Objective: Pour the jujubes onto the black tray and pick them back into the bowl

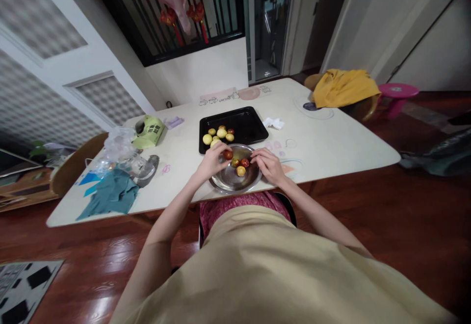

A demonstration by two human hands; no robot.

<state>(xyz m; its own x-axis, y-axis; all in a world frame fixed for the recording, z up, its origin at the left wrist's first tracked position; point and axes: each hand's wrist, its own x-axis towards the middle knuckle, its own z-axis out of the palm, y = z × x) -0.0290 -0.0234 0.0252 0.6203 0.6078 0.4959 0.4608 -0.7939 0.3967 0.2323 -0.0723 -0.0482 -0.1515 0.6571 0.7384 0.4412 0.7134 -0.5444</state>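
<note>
Dark red fruit held over the left side of the steel bowl.
The left hand has thumb and fingers closed around it; the right hand bunches its fingers at the bowl's right rim, and whether they pinch anything I cannot tell. Three smaller fruits lie inside the bowl; the black tray, bearing mostly yellow fruits, sits just beyond it. The step appears to be handling single pieces; the next move likely calls for a light, steady grip.

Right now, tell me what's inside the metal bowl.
Three round fruits show in the bowl; the left hand holds a dark red fruit. What that hand covers cannot be seen.
</note>
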